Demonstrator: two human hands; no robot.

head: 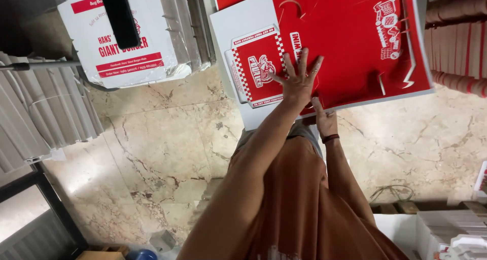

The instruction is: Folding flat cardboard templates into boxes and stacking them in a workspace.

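A large red die-cut carton sheet (350,42) is seen lying unfolded on a white stack (228,31) above the marble floor (162,143); no panel is yet raised. A white printed box (122,37) stands at the floor's far left, contents hidden. The left hand (297,80) is pressed flat, fingers spread wide, on the sheet; the right hand (324,119) is tucked at its near edge, grip unclear.

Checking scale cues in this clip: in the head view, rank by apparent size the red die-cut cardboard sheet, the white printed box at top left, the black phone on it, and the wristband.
1. Red die-cut cardboard sheet
2. White printed box
3. Black phone
4. Wristband

The sheet runs off frame.
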